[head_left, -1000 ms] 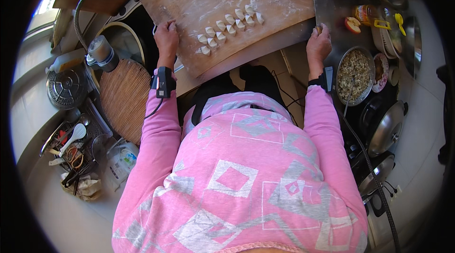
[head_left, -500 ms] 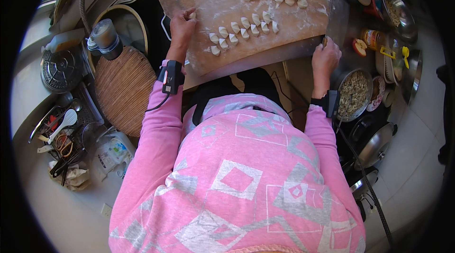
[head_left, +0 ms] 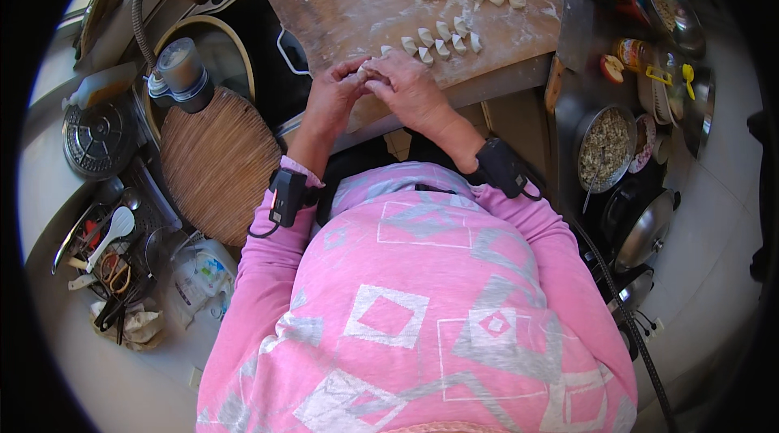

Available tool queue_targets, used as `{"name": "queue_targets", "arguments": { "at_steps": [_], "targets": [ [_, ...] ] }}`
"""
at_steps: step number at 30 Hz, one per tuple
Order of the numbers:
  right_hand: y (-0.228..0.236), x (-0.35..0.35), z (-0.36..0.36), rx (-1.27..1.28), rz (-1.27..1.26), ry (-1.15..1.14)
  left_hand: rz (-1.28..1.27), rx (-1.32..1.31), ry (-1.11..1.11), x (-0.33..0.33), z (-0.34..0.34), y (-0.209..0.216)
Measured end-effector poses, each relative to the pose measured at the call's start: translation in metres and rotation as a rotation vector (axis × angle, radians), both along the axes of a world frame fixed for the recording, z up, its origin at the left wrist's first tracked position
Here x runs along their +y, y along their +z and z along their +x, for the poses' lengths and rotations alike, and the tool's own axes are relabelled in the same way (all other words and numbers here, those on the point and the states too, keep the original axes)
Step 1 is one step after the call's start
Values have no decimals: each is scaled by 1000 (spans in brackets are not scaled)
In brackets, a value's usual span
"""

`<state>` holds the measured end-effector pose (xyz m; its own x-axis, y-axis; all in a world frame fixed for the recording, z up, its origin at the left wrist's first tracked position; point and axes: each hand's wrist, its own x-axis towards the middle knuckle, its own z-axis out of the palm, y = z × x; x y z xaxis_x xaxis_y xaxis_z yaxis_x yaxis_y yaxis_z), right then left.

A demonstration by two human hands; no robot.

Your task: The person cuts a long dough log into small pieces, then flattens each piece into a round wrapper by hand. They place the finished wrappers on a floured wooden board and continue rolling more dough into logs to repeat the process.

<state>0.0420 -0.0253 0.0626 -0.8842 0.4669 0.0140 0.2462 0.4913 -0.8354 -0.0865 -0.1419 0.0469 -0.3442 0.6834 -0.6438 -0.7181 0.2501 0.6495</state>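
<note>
Dough (head_left: pixel 385 50) partly behind right hand (head_left: pixel 414 94)

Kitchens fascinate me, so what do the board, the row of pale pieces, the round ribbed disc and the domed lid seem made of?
Board: probably wood, matte brown under white dusting.
Pale pieces: likely dough, dull-surfaced, soft-edged.
Ribbed disc: perhaps wood or plant stalks; fine brown parallel ridges.
Domed lid: apparently metal, polished; grey with bright reflections.

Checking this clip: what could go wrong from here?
1. The right hand is close to the small white dough pieces and might brush or squash some.
2. The brown wooden knife handle points toward the person near the brown wooden board's right front corner, where a moving arm could bump it.
</note>
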Motion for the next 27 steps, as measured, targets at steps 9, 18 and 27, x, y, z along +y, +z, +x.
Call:
{"name": "queue_targets", "arguments": {
  "at_steps": [9,18,27],
  "targets": [
    [-23,-38,15,14,49,30,-16,-162,-192,-40,0,-10],
    [-31,-49,33,-31,529,247,-40,-293,-448,-54,-9,-17],
    [-58,-26,28,-77,66,-346,-165,-137,-307,-58,-5,-29]
  ]
}}
